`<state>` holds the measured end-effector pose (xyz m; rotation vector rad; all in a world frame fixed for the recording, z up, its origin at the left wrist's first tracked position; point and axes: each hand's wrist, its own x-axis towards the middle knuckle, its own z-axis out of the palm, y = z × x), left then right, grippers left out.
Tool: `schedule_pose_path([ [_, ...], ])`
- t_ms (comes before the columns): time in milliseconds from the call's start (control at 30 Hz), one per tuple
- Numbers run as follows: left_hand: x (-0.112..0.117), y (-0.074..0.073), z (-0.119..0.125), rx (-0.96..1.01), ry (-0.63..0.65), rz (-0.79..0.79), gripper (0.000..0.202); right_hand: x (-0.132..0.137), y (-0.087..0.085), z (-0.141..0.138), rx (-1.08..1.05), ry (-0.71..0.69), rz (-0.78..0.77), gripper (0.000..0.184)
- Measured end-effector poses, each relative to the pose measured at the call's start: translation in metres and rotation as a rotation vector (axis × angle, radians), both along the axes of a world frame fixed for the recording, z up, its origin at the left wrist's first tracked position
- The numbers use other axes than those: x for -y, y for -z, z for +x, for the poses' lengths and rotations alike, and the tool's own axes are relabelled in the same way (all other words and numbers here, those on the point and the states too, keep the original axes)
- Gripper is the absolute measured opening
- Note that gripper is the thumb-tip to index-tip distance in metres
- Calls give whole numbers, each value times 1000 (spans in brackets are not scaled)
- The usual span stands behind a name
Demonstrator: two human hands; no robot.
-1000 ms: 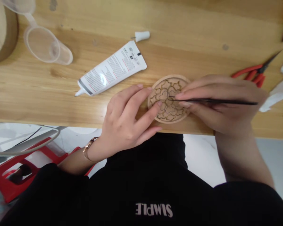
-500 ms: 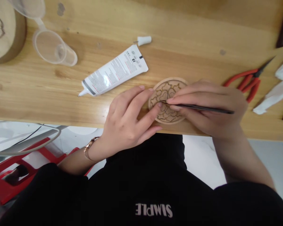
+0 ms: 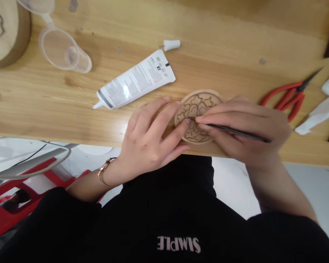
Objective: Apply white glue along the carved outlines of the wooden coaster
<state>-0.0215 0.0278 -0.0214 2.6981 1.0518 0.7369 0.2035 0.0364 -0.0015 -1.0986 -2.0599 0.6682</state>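
A round wooden disc with star, heart and other outlines in thin gold-coloured strips lies near the table's front edge. Its left rim is under the fingertips of my left hand, whose fingers are spread, with one fingertip on the pattern by the tool's tip. Pinched in my right hand are dark tweezers, slanting down-right from the middle of the disc. My right fingers cover the disc's right part. Whether the tips grip anything is too small to tell.
A white glue tube lies uncapped up-left of the disc, its white cap beyond it. Red-handled pliers and crumpled white tissue are at right. A clear plastic cup and a thick wooden round stand at far left.
The back end of the tweezers has dipped slightly toward me, while their tip stays at about the same place on the disc. The view has shifted a little; my left hand keeps its pose.
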Motion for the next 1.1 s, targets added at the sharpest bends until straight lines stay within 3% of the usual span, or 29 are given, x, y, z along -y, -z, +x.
schedule_pose_path([
  [333, 0, -1, -2, -11, -7, -51, 47, -1, 0, 2, -54, 11, -54, 25],
  [700, -2, -2, -1, -45, 54, 103, 50, -4, -5, 3, -18, 17, -121, 22],
  [1100, -4, -5, 0, -86, 137, 84, 35, -4, -8, 2, 1, 18, -123, 23],
])
